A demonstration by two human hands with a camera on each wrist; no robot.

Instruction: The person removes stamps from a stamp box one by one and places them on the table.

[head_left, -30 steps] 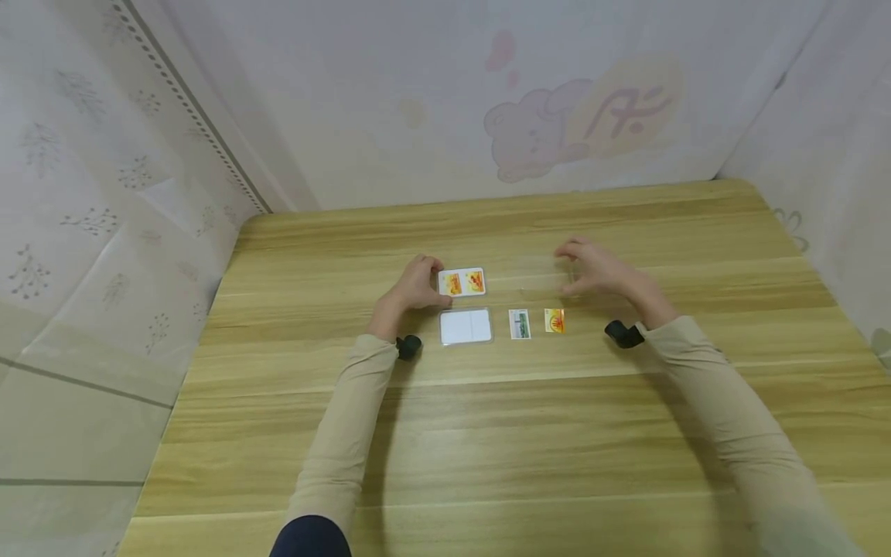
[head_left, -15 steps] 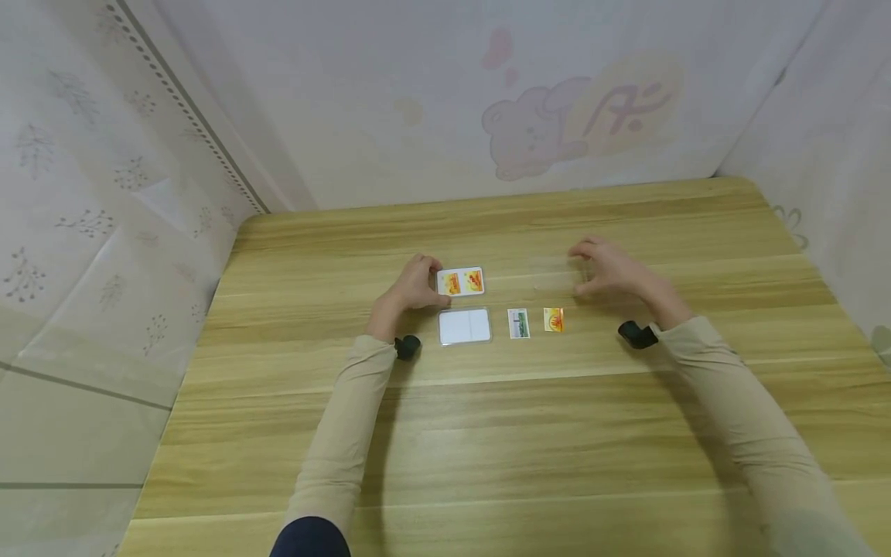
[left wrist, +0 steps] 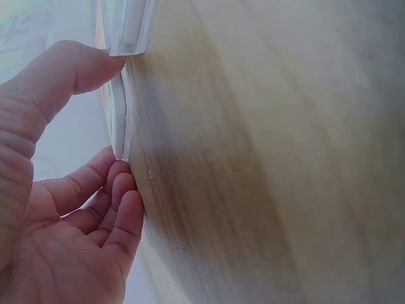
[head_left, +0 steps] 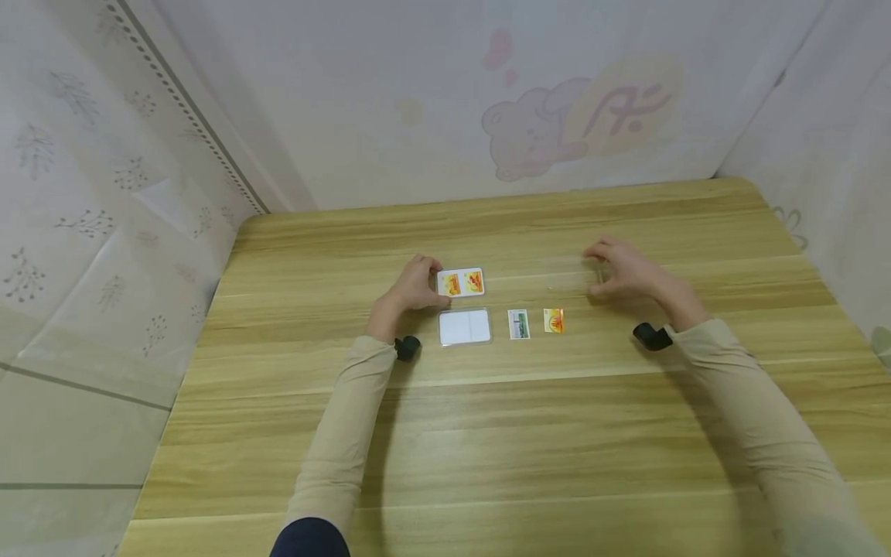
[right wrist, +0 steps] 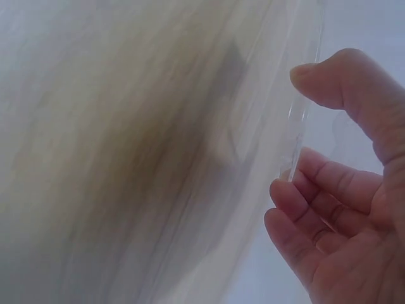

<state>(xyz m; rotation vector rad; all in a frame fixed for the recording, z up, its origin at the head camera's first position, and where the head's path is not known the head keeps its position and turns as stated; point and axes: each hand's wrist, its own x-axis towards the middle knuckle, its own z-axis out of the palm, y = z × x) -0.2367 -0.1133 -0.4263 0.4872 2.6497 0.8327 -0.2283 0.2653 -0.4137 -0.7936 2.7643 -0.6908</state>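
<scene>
- nearest, the right sleeve (head_left: 752, 422) slants across the lower right; swinging inward, it could sweep the loose stamps aside.
- mid-frame, the white-lined case (head_left: 465, 327) lies unheld on the worktop (head_left: 452, 456).
- right of it, the landscape stamp (head_left: 518, 324) and the yellow stamp (head_left: 553, 320) lie loose; being light, they might shift with a draught.
- just beyond, the stamp case (head_left: 461, 282) sits at centre; the left hand (head_left: 414, 283) has fingers half open across its left end, gripping opposite edges. its thumb is so close to the white-lined case that a careless lift could nudge that.
- right of centre, the right hand (head_left: 629, 272) has fingers parted by the width of a clear cover (right wrist: 297, 120), pinching its edges; squeezing hard could bow it or flick it free.
</scene>
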